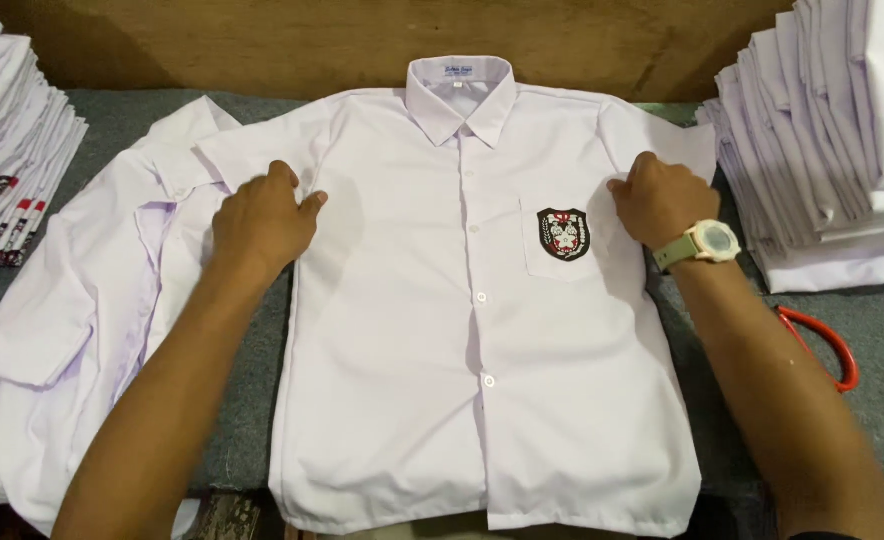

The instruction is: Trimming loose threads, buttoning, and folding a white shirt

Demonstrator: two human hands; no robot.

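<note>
While white shirt (472, 330) lies buttoned, front up on grey table (882, 340), my left hand (262, 222) presses flat, fingers spread, beside collar; right hand (659, 198) curled on fold near badge pocket (563, 235).

We see a shirt (412, 300) of smooth, thin white cloth with a faint sheen, small glossy plastic buttons (481, 298) and a stitched badge (563, 234). Under it lies a rough, matt grey felt mat (862, 330), backed by a dull wooden board (262, 40). The watch (710, 241) looks like matt plastic, and the red handle (827, 345) is glossy.
</note>
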